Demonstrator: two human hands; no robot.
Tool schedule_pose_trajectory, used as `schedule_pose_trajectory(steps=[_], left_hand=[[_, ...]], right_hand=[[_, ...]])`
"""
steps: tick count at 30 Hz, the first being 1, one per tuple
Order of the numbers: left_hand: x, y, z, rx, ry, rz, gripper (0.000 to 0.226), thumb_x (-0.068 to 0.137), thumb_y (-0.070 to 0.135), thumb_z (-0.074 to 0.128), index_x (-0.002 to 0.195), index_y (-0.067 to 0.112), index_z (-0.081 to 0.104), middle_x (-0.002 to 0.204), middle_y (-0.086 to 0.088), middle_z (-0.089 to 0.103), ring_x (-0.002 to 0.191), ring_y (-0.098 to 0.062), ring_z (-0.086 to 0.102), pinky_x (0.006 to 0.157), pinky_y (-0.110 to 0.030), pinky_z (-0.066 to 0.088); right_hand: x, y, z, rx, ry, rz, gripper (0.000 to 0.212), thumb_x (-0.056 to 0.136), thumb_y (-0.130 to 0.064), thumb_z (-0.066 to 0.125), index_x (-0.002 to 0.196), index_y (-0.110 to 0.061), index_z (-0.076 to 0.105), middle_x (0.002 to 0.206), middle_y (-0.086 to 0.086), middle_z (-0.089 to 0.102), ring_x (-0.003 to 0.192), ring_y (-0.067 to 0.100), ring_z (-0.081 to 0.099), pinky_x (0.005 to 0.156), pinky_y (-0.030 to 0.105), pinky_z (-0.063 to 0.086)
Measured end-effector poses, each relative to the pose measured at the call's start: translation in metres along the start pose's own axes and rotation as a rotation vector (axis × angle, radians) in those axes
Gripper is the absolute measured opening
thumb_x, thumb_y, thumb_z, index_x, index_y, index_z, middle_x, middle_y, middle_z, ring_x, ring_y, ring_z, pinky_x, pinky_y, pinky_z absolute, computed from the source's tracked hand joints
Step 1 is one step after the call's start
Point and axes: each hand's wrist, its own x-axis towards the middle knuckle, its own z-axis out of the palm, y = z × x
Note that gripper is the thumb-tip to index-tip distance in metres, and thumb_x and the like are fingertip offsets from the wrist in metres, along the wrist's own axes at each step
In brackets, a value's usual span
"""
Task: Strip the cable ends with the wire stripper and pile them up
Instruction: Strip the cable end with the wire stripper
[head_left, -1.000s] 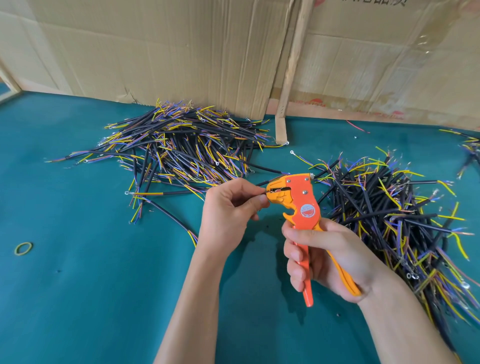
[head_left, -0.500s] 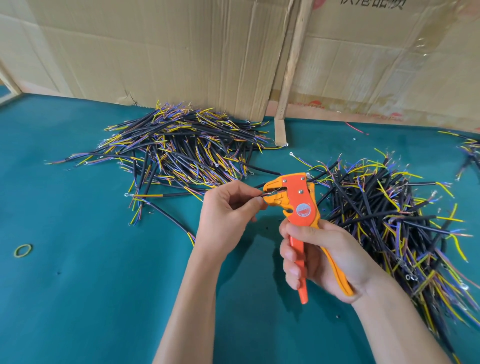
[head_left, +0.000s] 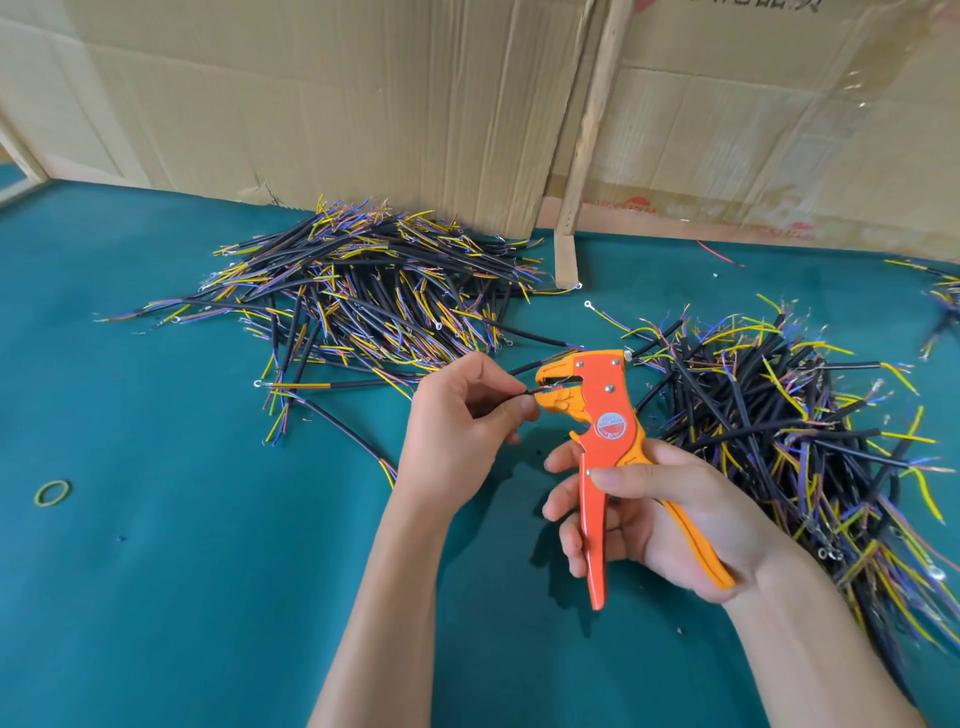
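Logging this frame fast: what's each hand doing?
Left hand: pinching a cable at the stripper's mouth.
Right hand: gripping the wire stripper handles.

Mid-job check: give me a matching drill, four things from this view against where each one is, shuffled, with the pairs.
Things:
1. wire stripper
2. rubber band
3. cable end
4. wooden strip

Places:
A. pinched in the left hand
B. lying alone on the green table, far left
C. leaning on the cardboard
D. gripped in the right hand

Pairs: 1-D, 2-B, 3-A, 4-C

Wire stripper (head_left: 602, 410) handles have spread — cable (head_left: 530, 391) end now inserted.
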Motion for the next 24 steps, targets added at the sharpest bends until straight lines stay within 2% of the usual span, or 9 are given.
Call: schedule_pose_trajectory(steps=[5, 9, 13, 16, 20, 24], left_hand=[[-0.0013, 0.0024, -0.0006, 0.002, -0.016, 0.002, 0.014, 0.078, 0.01, 0.073, 0.075, 0.018, 0.063, 0.07, -0.011, 0.073, 0.052, -0.016, 0.056, 0.041, -0.026, 0.042], [-0.0014, 0.0022, 0.0001, 0.024, -0.029, -0.002, 0.009, 0.073, 0.016, 0.07, 0.074, 0.02, 0.062, 0.07, -0.016, 0.07, 0.052, -0.02, 0.05, 0.043, -0.028, 0.041], [-0.0016, 0.001, 0.0, 0.097, -0.039, 0.049, 0.008, 0.071, 0.017, 0.069, 0.073, 0.019, 0.061, 0.07, -0.01, 0.071, 0.054, -0.018, 0.051, 0.049, -0.025, 0.039], [-0.0022, 0.0011, 0.0006, 0.134, -0.028, 0.087, 0.008, 0.071, 0.015, 0.07, 0.073, 0.019, 0.064, 0.069, -0.004, 0.07, 0.059, -0.026, 0.057, 0.049, -0.021, 0.04], [-0.003, 0.0017, -0.0005, 0.168, -0.021, 0.098, 0.013, 0.073, 0.013, 0.074, 0.075, 0.024, 0.067, 0.07, 0.006, 0.07, 0.057, -0.009, 0.058, 0.05, -0.016, 0.042], [-0.0025, 0.0009, 0.0001, 0.218, -0.016, 0.124, 0.024, 0.079, 0.003, 0.078, 0.074, 0.024, 0.068, 0.074, 0.009, 0.072, 0.065, -0.011, 0.064, 0.058, -0.02, 0.046]], right_hand=[[-0.0005, -0.0007, -0.0003, 0.004, -0.011, 0.014, 0.052, 0.075, -0.023, 0.088, 0.116, 0.002, 0.068, 0.102, 0.037, 0.065, 0.075, 0.043, 0.066, 0.069, 0.052, 0.057], [-0.0014, -0.0017, -0.0021, 0.011, -0.01, 0.03, 0.059, 0.075, -0.027, 0.088, 0.118, 0.005, 0.066, 0.107, 0.038, 0.064, 0.075, 0.045, 0.067, 0.069, 0.052, 0.057], [-0.004, -0.003, -0.0044, 0.028, -0.015, 0.032, 0.063, 0.074, -0.029, 0.089, 0.121, 0.005, 0.064, 0.107, 0.039, 0.063, 0.077, 0.048, 0.068, 0.068, 0.052, 0.057], [-0.0062, -0.0036, -0.0053, 0.014, -0.016, 0.042, 0.062, 0.074, -0.029, 0.089, 0.119, 0.006, 0.063, 0.11, 0.041, 0.063, 0.076, 0.048, 0.068, 0.066, 0.052, 0.058], [-0.0061, -0.0037, -0.0057, -0.001, -0.009, 0.045, 0.057, 0.074, -0.028, 0.088, 0.117, 0.002, 0.066, 0.101, 0.038, 0.064, 0.074, 0.046, 0.067, 0.067, 0.052, 0.058], [-0.0043, -0.0038, -0.0059, 0.001, 0.009, 0.041, 0.042, 0.081, -0.022, 0.08, 0.114, 0.0, 0.068, 0.09, 0.03, 0.062, 0.071, 0.042, 0.064, 0.067, 0.053, 0.056]])
